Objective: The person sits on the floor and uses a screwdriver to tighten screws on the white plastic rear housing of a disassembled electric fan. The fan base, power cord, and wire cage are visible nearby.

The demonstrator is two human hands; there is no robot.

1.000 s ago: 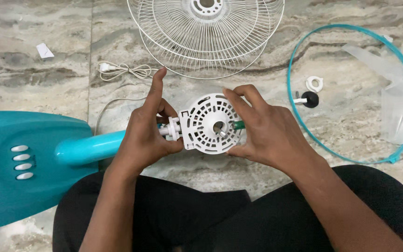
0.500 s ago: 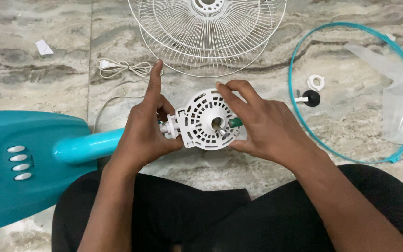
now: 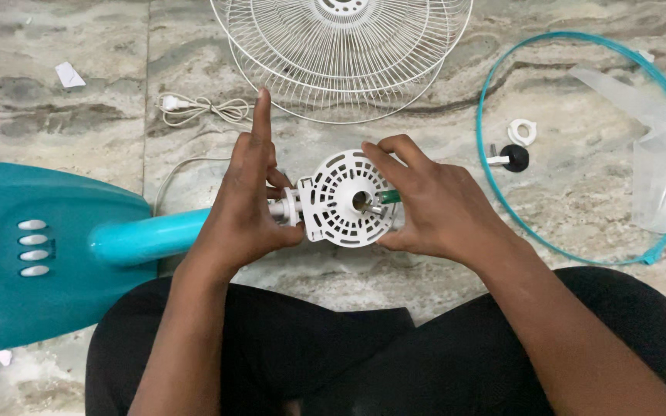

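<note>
**Mia:** The white fan motor cover (image 3: 342,199) sits between the person's two hands, right in front of their lap. See it?

**Tom:** Yes. It is round with lots of little holes. Which hand has it?

**Mia:** Both. The left hand (image 3: 244,202) wraps around the white neck part on its own inner side. Its pointer finger sticks straight up and away. The right hand (image 3: 433,204) cups the other edge of the cover.

**Tom:** What is that green thing?

**Mia:** A small green tool (image 3: 389,197). The right hand pinches it with its thumb and fingers. Its tip points at the hole in the middle of the cover, just left of the right fingers.

**Tom:** So the right hand is nearer the hole?

**Mia:** Yes. The tool lies sideways, from the right hand toward the left.

**Tom:** And the blue pole?

**Mia:** The teal fan stand (image 3: 48,246) runs out past the left hand. The white wire guard (image 3: 341,62) lies beyond both hands. The teal ring (image 3: 502,208) and clear blade (image 3: 660,169) lie out past the right hand.
</note>
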